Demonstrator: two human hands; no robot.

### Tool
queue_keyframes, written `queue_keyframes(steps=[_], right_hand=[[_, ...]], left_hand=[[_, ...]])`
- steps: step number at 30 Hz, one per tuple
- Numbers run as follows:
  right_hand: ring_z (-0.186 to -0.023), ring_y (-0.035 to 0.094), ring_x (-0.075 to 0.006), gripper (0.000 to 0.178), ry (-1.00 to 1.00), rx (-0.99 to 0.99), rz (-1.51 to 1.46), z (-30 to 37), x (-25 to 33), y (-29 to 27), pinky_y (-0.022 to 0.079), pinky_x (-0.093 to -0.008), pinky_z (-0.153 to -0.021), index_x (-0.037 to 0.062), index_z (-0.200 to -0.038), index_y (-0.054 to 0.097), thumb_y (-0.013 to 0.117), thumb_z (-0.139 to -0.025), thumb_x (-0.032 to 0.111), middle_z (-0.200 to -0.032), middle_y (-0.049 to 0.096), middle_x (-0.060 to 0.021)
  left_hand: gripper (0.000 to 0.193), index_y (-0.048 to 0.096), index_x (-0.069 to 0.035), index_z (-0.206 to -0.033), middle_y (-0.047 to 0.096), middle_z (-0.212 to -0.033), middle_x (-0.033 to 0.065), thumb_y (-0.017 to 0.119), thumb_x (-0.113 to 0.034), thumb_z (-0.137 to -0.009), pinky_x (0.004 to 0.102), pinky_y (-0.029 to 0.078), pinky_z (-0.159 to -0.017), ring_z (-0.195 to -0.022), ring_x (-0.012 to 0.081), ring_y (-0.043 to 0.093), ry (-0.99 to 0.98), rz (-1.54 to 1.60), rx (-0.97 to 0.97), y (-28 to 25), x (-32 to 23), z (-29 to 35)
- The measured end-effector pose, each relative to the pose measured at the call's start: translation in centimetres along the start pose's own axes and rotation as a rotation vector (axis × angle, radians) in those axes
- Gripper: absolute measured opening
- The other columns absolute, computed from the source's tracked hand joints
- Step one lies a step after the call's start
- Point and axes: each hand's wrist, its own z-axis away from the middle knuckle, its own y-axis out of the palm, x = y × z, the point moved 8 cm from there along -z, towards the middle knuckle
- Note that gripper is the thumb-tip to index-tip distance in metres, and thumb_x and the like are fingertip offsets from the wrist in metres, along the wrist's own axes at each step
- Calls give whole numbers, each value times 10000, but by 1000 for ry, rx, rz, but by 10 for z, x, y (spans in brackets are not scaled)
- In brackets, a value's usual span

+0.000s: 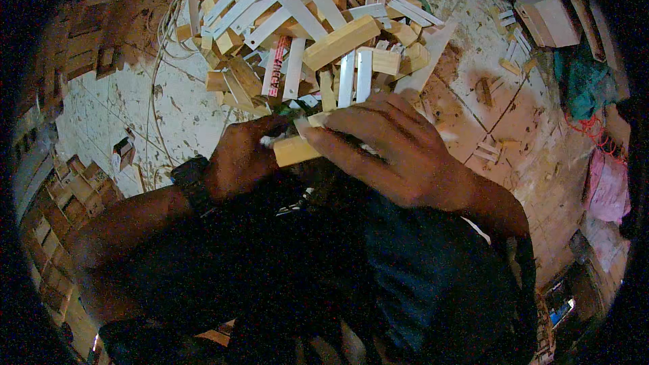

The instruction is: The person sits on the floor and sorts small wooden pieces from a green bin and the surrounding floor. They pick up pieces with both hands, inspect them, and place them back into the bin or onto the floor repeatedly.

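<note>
Just in front of my body is a short, pale yellow wooden block (295,151), lying slightly tilted between my hands. My right hand (405,155) reaches over its right end from the side, fingers bent and gripping it. A small pale edge shows at the fingertips, too blurred to name. At the block's left end my left hand (247,152), with a dark band on the wrist, is closed. Something dark with a bit of white is by its fingertips; I cannot make out what it holds.
A heap of wooden blocks (341,42) and white flat strips (301,12) rises beyond my hands, with a red-and-white strip (276,66) among them. Cable (157,94) curves along its left. Cardboard boxes (549,19) stand far right; a pink cloth (608,186) lies at the right.
</note>
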Motion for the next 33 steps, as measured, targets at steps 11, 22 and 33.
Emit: queue_keyframes(steps=[11, 22, 33], right_hand=[[-1096, 550, -321, 334, 6, 104, 344, -16, 7, 73, 402, -417, -1025, 49, -1043, 653, 579, -734, 153, -1013, 609, -84], [-781, 622, -262, 335, -8, 207, 426, -12, -1, 79, 335, -611, -1009, -19, -985, 681, 588, -706, 142, -911, 655, -151], [-819, 625, -265, 325, -43, 358, 504, -16, -3, 95, 337, -589, -1018, -35, -994, 678, 555, -750, 141, -848, 675, -163]], left_hand=[[325, 600, 34, -1112, 664, -1057, 178, 657, -115, -829, 356, 515, -829, -932, 269, 645, -44, 199, 253, 17, 68, -14], [242, 531, -17, -1115, 618, -1014, 146, 470, -203, -973, 413, 450, -1010, -1096, 267, 582, -255, 1275, -129, -30, 95, -8], [185, 513, -74, -991, 601, -962, 78, 508, -235, -901, 345, 490, -833, -872, 220, 587, -335, 1181, -115, -28, 48, -19]])
